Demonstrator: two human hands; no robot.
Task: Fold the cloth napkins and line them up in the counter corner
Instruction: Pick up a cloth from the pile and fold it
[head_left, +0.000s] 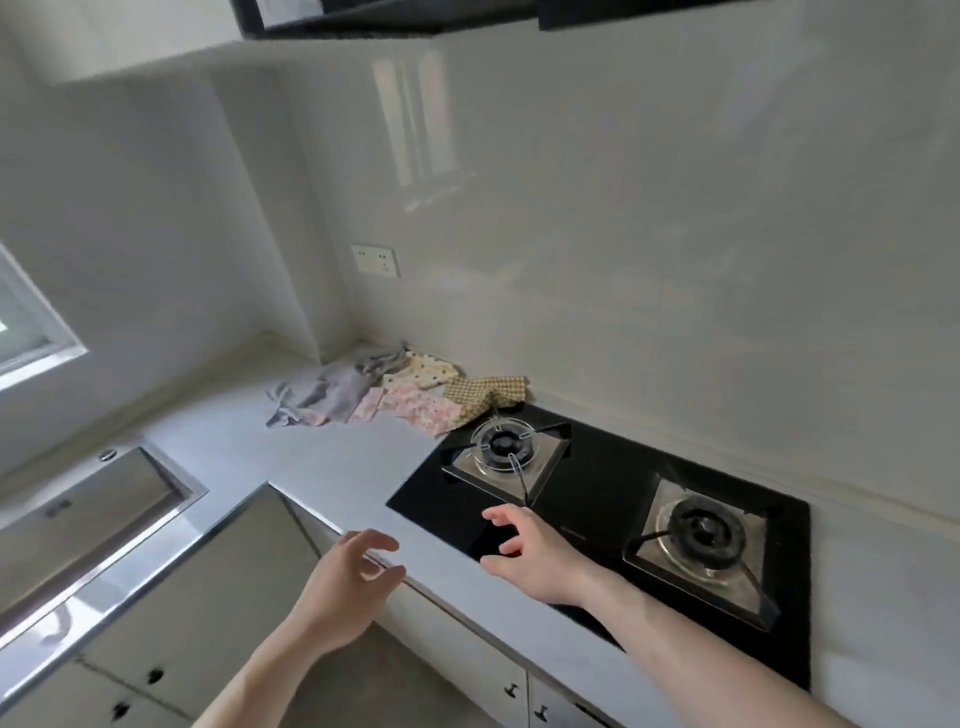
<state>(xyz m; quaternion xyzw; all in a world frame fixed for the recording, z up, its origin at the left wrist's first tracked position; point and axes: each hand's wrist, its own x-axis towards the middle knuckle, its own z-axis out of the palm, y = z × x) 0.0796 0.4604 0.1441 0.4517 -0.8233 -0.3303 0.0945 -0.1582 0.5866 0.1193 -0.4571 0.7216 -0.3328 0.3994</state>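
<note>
Several cloth napkins lie unfolded in a loose heap at the far corner of the pale counter (332, 467). A grey napkin (327, 395) is crumpled on the left of the heap. A pink floral napkin (415, 408) lies spread in the middle. A cream dotted napkin (428, 370) sits behind it by the wall. A yellow checked napkin (485, 395) is bunched on the right, touching the stove's edge. My left hand (348, 582) hovers over the counter's front edge, fingers apart, empty. My right hand (530, 551) hovers over the stove's front, open and empty. Both hands are well short of the napkins.
A black glass gas stove (597, 499) with two burners fills the counter's right side. A steel sink (88, 514) is set into the left counter. A wall socket (374, 259) sits above the corner. Cabinet doors with dark knobs run below.
</note>
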